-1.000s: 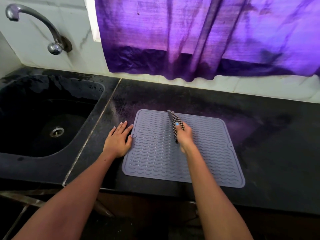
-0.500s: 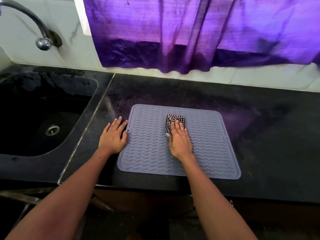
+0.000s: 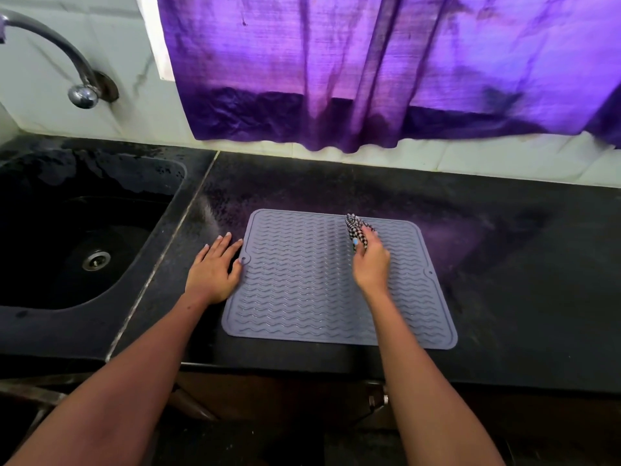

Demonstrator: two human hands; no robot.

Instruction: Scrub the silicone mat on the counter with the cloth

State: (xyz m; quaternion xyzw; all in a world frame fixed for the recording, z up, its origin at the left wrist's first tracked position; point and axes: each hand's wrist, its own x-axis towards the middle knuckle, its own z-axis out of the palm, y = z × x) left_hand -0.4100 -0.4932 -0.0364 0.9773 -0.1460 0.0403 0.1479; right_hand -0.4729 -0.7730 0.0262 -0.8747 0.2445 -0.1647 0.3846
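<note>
Scrubbing looks mid-way — the grey silicone mat (image 3: 322, 284) lies flat on the black counter (image 3: 504, 280), right of the sink (image 3: 84, 237). The right hand (image 3: 371, 260) pinches the checkered cloth (image 3: 356, 228) near the mat's far edge; the left hand (image 3: 213, 267) rests flat, fingers straight, at its left edge — most ridges remain.

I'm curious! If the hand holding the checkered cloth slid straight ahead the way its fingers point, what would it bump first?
Probably nothing soon: the right hand with the cloth would cross the mat's far edge onto bare counter, then likely meet the tiled wall below the purple curtain.
</note>
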